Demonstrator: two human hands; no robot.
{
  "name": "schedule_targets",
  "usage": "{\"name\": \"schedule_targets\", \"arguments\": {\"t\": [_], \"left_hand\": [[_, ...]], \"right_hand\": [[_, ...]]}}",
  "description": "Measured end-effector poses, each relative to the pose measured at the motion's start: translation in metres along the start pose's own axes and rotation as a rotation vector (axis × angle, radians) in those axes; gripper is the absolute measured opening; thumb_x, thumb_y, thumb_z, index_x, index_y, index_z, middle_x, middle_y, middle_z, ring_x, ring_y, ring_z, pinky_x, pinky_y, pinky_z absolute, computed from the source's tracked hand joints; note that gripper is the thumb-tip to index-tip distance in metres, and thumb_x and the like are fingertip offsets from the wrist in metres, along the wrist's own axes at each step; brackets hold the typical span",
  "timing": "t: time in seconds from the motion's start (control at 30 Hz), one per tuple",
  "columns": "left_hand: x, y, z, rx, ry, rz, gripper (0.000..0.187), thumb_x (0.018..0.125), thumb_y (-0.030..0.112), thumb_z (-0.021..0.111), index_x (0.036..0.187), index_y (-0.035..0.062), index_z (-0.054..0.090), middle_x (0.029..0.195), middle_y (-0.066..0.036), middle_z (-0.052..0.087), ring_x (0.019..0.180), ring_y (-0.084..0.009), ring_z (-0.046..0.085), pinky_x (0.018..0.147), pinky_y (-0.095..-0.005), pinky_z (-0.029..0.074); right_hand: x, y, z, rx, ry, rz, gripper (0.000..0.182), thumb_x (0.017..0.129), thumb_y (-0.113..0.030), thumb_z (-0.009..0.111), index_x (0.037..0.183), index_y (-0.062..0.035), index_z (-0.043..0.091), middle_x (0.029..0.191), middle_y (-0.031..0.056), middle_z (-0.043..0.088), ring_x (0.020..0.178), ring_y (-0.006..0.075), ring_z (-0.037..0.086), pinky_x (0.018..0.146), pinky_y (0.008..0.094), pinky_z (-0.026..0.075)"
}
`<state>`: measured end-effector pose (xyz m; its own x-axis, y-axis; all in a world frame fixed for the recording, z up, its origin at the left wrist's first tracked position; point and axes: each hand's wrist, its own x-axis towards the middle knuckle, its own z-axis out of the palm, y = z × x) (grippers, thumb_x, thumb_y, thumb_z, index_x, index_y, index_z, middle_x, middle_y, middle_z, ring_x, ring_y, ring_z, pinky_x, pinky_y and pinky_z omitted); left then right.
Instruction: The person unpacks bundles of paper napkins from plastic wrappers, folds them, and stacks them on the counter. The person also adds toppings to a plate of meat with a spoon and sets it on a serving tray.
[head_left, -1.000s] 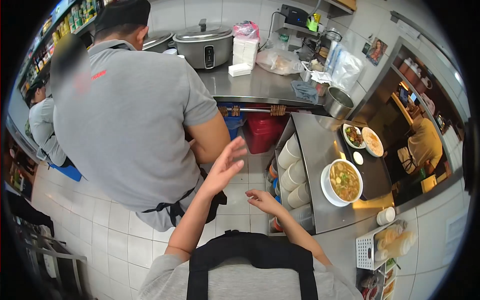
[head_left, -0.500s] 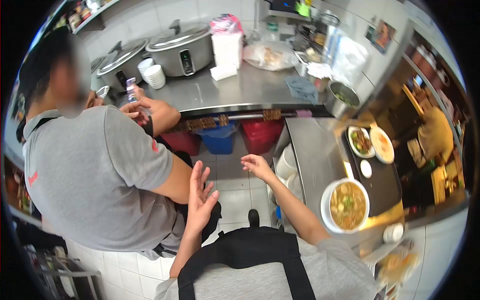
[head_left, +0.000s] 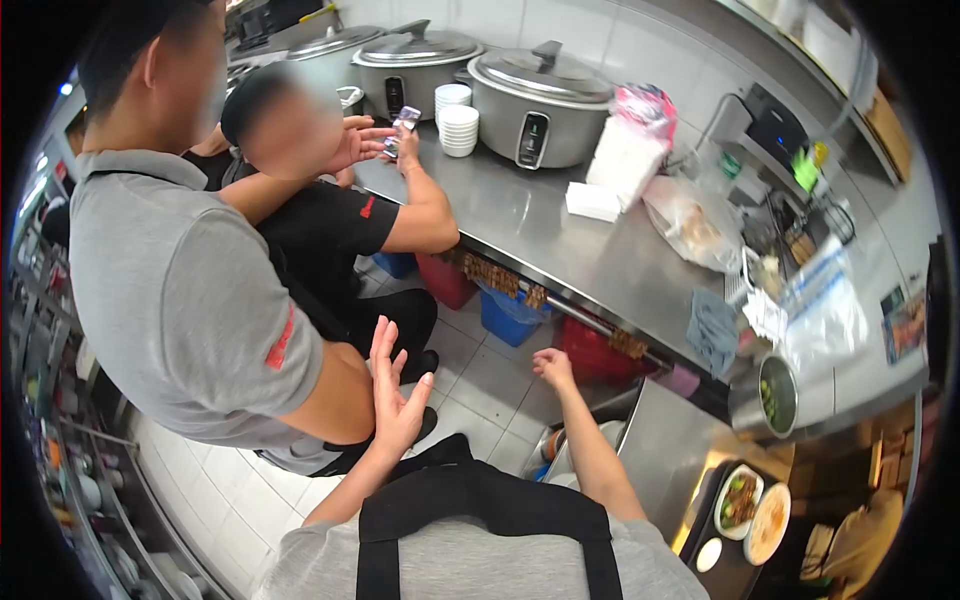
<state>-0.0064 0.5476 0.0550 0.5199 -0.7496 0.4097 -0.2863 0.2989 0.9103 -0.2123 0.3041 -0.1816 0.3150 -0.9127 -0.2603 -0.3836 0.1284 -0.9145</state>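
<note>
My left hand is raised in front of me, palm turned inward, with fingers stretched and thumb apart. It holds nothing and is close to the forearm of a person in a grey shirt. To the right, my right hand hangs in the air with loosely bent fingers and nothing visible in it. Below and beyond it are a red bin and a blue bin under the steel counter. Another person, in a black shirt, leans on that counter with a phone in hand.
Large rice cookers and stacked white bowls stand on the counter. At its right end are a plastic bag, a blue cloth and a metal pot. A dark tray with dishes sits lower right. Shelving lines the left.
My view has swung left, so the black-shirted person now shows and the soup bowl has left the frame. My right hand's fingers are more bent; my left hand stays raised and spread.
</note>
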Motion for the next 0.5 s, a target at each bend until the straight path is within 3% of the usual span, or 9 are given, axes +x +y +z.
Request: {"name": "schedule_targets", "arguments": {"t": [0.13,0.27,0.33,0.37,0.4,0.5], "left_hand": [[0.034,-0.021,0.017,-0.03,0.038,-0.074,0.069,0.075,0.0,0.053,0.137,0.0065,0.025,0.143,-0.01,0.02,0.128,-0.0238,0.028,0.1,-0.0393,0.03],[0.082,-0.062,0.047,-0.104,-0.027,-0.111,0.063,0.075,-0.004,0.051,0.134,0.0053,0.031,0.139,-0.01,0.028,0.123,-0.0225,0.036,0.096,-0.0369,0.035],[0.111,-0.076,0.065,-0.145,-0.007,-0.121,0.058,0.077,-0.004,0.05,0.132,0.0041,0.033,0.137,-0.01,0.032,0.12,-0.0212,0.04,0.093,-0.0347,0.037],[0.126,-0.08,0.071,-0.192,-0.052,-0.155,0.056,0.079,-0.004,0.05,0.132,0.0034,0.034,0.136,-0.01,0.034,0.119,-0.0207,0.041,0.092,-0.0332,0.038],[0.139,-0.083,0.075,-0.233,-0.1,-0.19,0.054,0.08,-0.003,0.05,0.131,0.0027,0.035,0.135,-0.01,0.036,0.118,-0.0201,0.042,0.091,-0.0316,0.039],[0.168,-0.094,0.065,-0.151,-0.145,-0.186,0.045,0.082,-0.002,0.05,0.126,-0.0009,0.041,0.123,-0.013,0.049,0.109,-0.0194,0.05,0.089,-0.0298,0.041]], "right_hand": [[0.02,-0.057,0.015,-0.291,-0.211,-0.334,0.019,0.078,-0.018,0.063,0.066,-0.0031,0.064,0.061,0.0044,0.062,0.055,0.0092,0.056,0.052,0.0244,0.043],[0.04,-0.123,-0.004,-0.255,-0.285,-0.259,0.025,0.082,-0.021,0.059,0.066,-0.0017,0.062,0.059,0.0049,0.06,0.053,0.0096,0.055,0.051,0.0241,0.043],[0.059,-0.139,-0.018,-0.089,-0.328,-0.238,0.027,0.086,-0.02,0.054,0.068,-0.0009,0.058,0.054,0.0044,0.057,0.05,0.0106,0.054,0.051,0.0245,0.044],[0.067,-0.144,-0.031,-0.051,-0.334,-0.219,0.023,0.089,-0.017,0.049,0.076,0.0002,0.057,0.054,0.0046,0.055,0.049,0.0115,0.054,0.053,0.026,0.046],[0.081,-0.138,-0.043,0.022,-0.32,-0.204,0.017,0.088,-0.013,0.048,0.083,0.0012,0.056,0.061,0.005,0.056,0.049,0.0123,0.054,0.056,0.0279,0.048],[0.11,-0.143,-0.085,0.05,-0.245,-0.212,0.012,0.085,-0.006,0.048,0.085,0.0003,0.058,0.068,0.0086,0.06,0.057,0.0127,0.057,0.06,0.027,0.047]]}}
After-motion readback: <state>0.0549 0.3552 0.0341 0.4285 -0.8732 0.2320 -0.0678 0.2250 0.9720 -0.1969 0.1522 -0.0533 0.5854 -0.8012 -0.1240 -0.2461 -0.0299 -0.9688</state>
